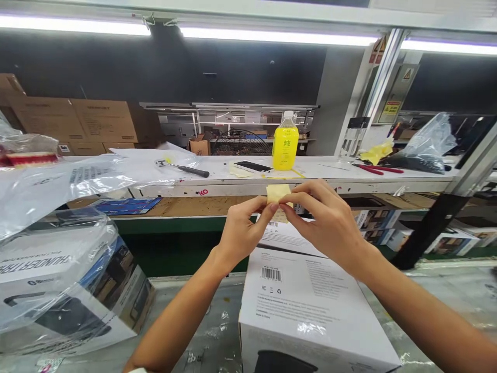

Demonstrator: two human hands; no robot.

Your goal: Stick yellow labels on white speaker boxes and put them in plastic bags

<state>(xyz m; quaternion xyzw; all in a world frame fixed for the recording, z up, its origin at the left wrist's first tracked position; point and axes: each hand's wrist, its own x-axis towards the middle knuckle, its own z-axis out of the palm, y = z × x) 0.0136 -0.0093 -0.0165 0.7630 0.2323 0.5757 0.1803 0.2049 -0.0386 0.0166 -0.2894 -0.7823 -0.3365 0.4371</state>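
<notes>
Both hands meet over the white printed box (pixel 295 290), pinching a small pale yellow sheet of labels (pixel 278 192) between thumbs and forefingers. My left hand (pixel 246 225) grips its left side; my right hand (pixel 326 217) grips its right side, with the other fingers raised. Part of the sheet hangs below the fingertips and seems to carry rows of small print. A second white box (pixel 289 235) stands just behind the near one, partly hidden by my hands. The near box shows a barcode and printed text on top.
At left stands a boxed product in clear plastic (pixel 77 285). The shelf (pixel 233 186) ahead bears a hammer (pixel 186 168), a phone (pixel 250 166), a yellow drink bottle (pixel 285 142), red-handled pliers (pixel 378 169) and a plastic bag (pixel 425 147). A metal post (pixel 438 207) rises at right.
</notes>
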